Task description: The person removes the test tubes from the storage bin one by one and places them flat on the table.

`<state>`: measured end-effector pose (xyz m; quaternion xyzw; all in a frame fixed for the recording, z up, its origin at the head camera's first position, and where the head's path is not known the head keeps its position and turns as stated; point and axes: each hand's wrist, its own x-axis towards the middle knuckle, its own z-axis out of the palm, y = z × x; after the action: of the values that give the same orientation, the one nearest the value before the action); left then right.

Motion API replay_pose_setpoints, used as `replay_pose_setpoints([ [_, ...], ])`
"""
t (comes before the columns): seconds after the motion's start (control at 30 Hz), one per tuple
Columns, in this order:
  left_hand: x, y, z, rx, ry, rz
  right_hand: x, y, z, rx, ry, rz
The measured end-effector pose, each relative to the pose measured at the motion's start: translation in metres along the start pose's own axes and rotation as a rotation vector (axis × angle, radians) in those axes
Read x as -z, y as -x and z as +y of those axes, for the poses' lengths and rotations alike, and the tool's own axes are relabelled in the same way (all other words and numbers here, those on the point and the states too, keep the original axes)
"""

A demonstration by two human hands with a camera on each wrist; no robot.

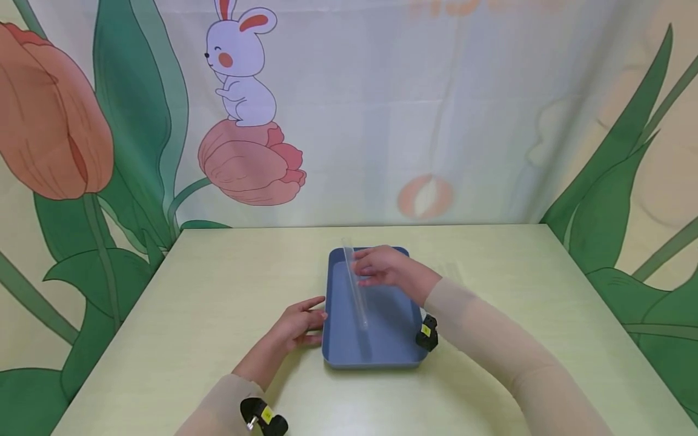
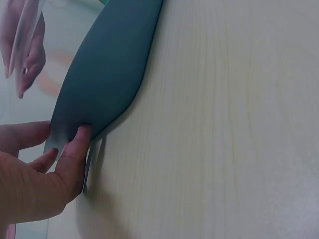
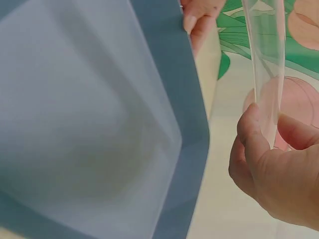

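Observation:
A blue rectangular tray (image 1: 392,354) lies lengthwise on the table. At its left edge is my left hand (image 1: 297,324). The left wrist view shows that hand (image 2: 37,181) from below, with fingertips on both sides of the rim. Over the tray, my right hand (image 1: 384,266) pinches a long, narrow, clear plastic strip (image 1: 357,297) that slants down toward the near side. Up close in the right wrist view, the strip (image 3: 266,55) sits between the thumb and fingers of the right hand (image 3: 284,164). Its exact kind is hard to tell.
Pale wood table (image 1: 218,290) surrounds the tray. Faint clear shapes (image 1: 452,272) show on the table right of the tray, partly behind the right forearm. A printed curtain (image 1: 354,121) with a rabbit and flowers hangs along the back.

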<state>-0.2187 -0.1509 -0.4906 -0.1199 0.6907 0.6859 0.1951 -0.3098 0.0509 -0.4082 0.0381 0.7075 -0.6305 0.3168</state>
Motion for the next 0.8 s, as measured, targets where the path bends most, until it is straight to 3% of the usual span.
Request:
replay_pose_setpoints([
  [0.4, 0.0, 0.001, 0.001, -0.002, -0.018, 0.02, 0.023, 0.021, -0.006, 0.047, -0.032, -0.079],
  [0.8, -0.003, 0.0, 0.002, -0.002, -0.02, 0.024, 0.055, 0.041, -0.001, 0.121, -0.027, -0.083],
])
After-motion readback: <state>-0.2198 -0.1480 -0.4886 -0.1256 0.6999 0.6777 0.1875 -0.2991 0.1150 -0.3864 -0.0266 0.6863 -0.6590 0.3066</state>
